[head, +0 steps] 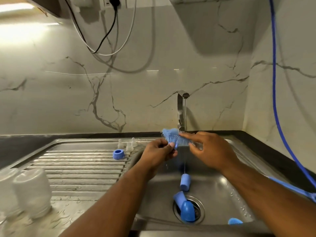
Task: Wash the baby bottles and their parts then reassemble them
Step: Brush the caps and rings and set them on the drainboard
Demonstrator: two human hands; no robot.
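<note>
Your left fingers (169, 148) pinch a small blue part (176, 146); your right fingers (194, 149) grip the brush (171, 134) touching it — both above the sink (222, 189), by the stream from the tap (179, 108). Two caps (185, 182) lie near the drain (200, 209) — bottles (32, 190) stand left.

Blue everywhere: the brush (171, 136) in my right hand (210, 149), the small part (175, 145) in my left hand (159, 151), the ring (118, 153), the sink's caps (185, 182). Grey ridged drainboard (82, 168), black tabletop (20, 142), white grey-veined marble wall (102, 100).

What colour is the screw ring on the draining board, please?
The screw ring is blue, head view.
</note>
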